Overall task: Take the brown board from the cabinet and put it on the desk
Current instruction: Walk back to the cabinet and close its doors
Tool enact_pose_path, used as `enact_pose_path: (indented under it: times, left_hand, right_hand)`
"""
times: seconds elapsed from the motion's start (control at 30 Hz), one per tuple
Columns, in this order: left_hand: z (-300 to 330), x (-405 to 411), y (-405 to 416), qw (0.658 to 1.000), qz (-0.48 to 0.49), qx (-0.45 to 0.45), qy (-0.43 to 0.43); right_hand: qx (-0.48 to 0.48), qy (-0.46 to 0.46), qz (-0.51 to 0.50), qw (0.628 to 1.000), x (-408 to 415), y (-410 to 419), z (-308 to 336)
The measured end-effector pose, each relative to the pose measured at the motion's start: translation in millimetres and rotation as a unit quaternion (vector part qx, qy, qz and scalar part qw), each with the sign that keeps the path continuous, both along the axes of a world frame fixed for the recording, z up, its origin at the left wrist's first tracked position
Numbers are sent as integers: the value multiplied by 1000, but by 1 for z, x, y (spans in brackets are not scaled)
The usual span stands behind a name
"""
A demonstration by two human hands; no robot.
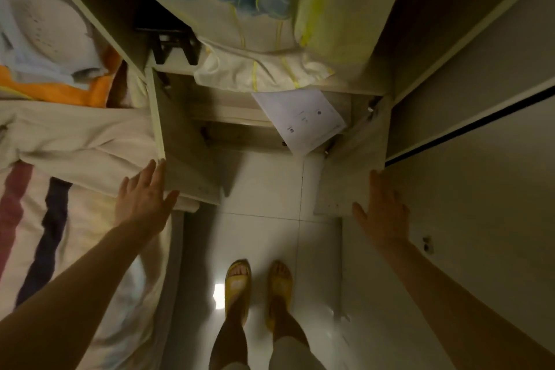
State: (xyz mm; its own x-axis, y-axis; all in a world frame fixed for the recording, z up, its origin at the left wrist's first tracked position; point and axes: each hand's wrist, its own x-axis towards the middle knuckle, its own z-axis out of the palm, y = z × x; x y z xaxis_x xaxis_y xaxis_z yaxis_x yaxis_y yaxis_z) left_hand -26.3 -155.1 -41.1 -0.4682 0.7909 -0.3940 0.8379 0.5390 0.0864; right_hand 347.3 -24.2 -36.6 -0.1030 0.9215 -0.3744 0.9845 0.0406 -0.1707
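With both cabinet doors (186, 159) swung wide, task barely begun. Left hand (144, 198) flat, fingers spread, on left door edge; right hand (383, 210) likewise on the right, gripping nothing. Brown board not visible. Inside: crumpled cream fabric (261, 75), white paper sheet (303, 120). Glossy floor tiles (264, 189).

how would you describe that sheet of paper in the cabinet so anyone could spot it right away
Start at the open cabinet above the feet, its two low doors swung wide. Under the shelf stuffed with pale bedding, the paper hangs tilted at the right. It is the only flat white sheet with small dark print marks.
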Motion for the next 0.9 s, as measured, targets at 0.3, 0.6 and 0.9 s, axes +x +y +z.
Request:
enact_pose_path:
  times: [0.3, 0.6, 0.9]
  left_hand:
    - [-4, 12, 23, 996, 47, 34, -62]
    - [-10, 53, 82, 992, 38, 68, -104]
    - [-30, 53, 121, 989, -65, 108, -82]
  right_hand:
    - [-28, 126, -63, 990, -3, 15, -19]
    - [-32, 224, -85, 970, -73, 23, -32]
    - [36, 164, -64, 984, -115, 36, -44]
